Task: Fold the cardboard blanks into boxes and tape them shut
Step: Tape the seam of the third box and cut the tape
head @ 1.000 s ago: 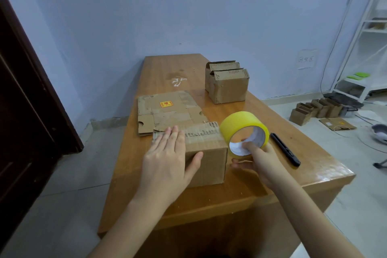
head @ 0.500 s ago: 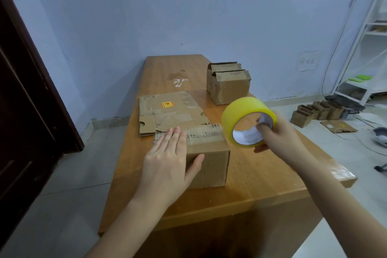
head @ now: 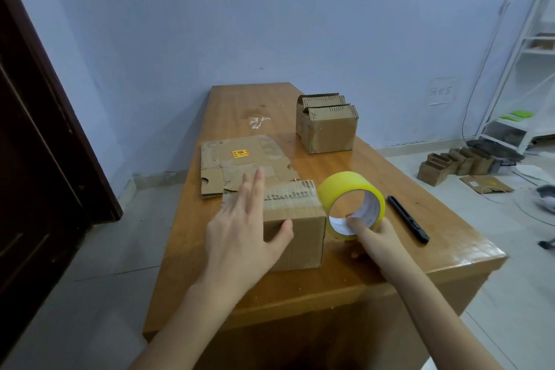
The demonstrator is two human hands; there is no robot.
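Note:
A folded cardboard box (head: 297,228) stands near the front of the wooden table (head: 315,285). My left hand (head: 243,225) lies flat on its top with straight fingers, the thumb against its front face. My right hand (head: 372,237) grips a roll of yellow tape (head: 351,204) just right of the box, one finger inside the core. The roll sits close against the box's right top edge. Flat cardboard blanks (head: 240,164) lie behind the box.
Folded boxes (head: 327,125) stand at the back right of the table. A black utility knife (head: 408,219) lies right of the tape. More small boxes (head: 456,164) sit on the floor at right, beside a white shelf (head: 516,117). A dark door (head: 36,141) is on the left.
My right hand lifted the tape roll off the table, then brought it back down and left against the box's right edge. My left hand stayed on the box top.

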